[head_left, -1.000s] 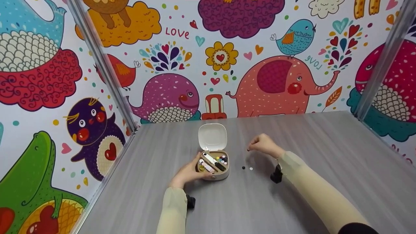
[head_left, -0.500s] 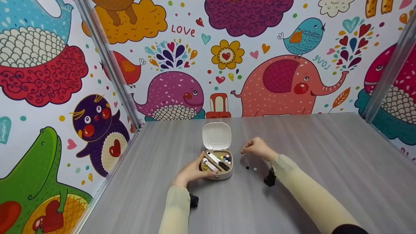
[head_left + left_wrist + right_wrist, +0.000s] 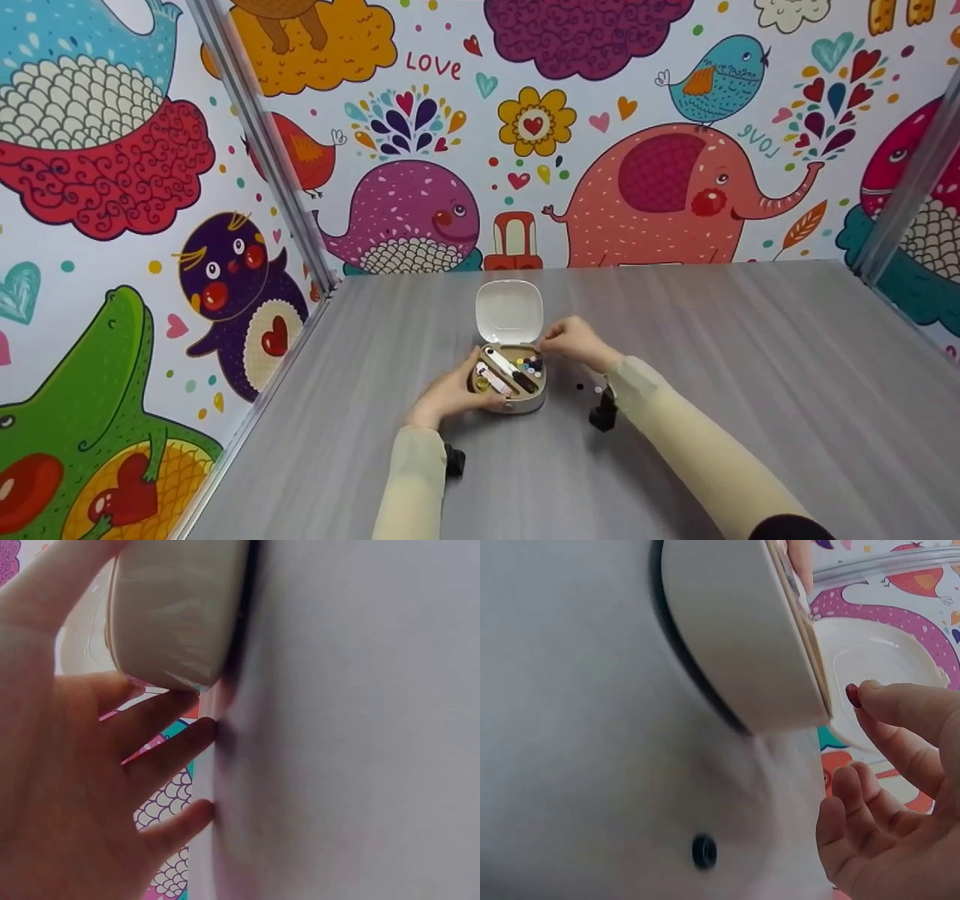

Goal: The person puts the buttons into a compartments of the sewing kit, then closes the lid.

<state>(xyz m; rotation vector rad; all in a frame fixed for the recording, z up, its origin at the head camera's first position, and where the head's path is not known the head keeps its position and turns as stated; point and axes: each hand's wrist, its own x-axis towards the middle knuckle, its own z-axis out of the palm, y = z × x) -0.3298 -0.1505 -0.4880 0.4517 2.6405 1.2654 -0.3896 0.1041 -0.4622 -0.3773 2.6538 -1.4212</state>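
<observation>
A white sewing box [image 3: 529, 406] stands on the table with its lid [image 3: 510, 311] raised at the back. My left hand [image 3: 450, 394] grips its left side, thumb at the front and fingers round the back. Inside lie several small coloured buttons [image 3: 531, 365] on the right, a white tool with a black end [image 3: 510, 367] across the middle, and small pink and yellow items on the left. My right hand [image 3: 577, 343], at the box's back right corner, pinches a small dark red button [image 3: 853, 695] between thumb and index finger.
On the grey table [image 3: 720, 330], right of the box, lie a black button [image 3: 580, 387] and a white button [image 3: 598, 389], close to the right wrist's black camera [image 3: 602, 412]. Printed cartoon walls [image 3: 645, 195] close off the back and sides.
My right hand has moved left with the red button, from over the table to the box's back right corner. The left hand keeps its grip on the box. The head view has shifted slightly.
</observation>
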